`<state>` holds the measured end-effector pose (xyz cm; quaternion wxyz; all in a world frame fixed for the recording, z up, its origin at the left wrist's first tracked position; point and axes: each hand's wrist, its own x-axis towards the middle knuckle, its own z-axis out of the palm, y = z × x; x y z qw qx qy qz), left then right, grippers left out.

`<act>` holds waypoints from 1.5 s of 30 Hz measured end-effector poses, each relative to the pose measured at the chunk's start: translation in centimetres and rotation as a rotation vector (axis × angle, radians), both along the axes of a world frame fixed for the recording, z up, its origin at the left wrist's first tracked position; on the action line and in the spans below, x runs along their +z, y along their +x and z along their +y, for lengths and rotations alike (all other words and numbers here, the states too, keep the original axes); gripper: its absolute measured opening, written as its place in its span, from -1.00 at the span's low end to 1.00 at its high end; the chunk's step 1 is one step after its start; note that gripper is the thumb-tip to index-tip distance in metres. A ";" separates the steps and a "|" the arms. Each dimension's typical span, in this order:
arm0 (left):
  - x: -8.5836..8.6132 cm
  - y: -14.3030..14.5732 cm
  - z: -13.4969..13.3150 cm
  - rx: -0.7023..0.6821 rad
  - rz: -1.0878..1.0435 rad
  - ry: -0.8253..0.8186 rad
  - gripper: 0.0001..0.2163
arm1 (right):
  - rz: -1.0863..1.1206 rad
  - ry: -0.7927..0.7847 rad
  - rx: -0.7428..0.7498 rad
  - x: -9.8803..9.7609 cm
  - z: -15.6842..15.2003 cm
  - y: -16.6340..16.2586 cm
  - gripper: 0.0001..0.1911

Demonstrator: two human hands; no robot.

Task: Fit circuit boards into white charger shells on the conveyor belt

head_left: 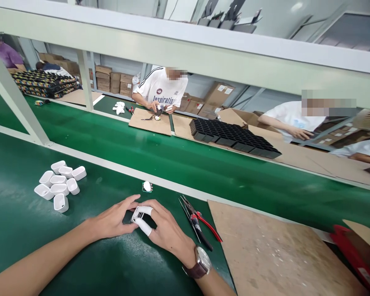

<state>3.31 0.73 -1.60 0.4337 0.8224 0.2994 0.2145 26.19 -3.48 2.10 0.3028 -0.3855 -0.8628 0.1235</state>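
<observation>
In the head view, my left hand (114,218) and my right hand (168,232) meet over the green table around a small white housing (137,214). Its opening faces up, with something dark and silvery inside that I cannot make out. White finger cots cover the thumb and index finger of my right hand, which pinch the housing. The left thumb and fingers close on its other side, partly hiding it. Just beyond lies a small circuit board with a white round part (147,186). Pliers with red and black handles (203,224) and tweezers (189,218) lie right of my right hand.
Several white open housings (58,179) stand grouped at the left. A worn brown board (274,246) covers the right side. Behind a pale rail (111,165) runs a green belt (117,137). Co-workers sit across it, near black trays (234,137). A slanted post (21,98) rises at left.
</observation>
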 end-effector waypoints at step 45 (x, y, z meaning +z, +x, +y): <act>11.3 -10.2 14.7 0.590 0.515 0.460 -0.56 | 0.007 0.122 -0.176 -4.8 4.0 3.3 -0.49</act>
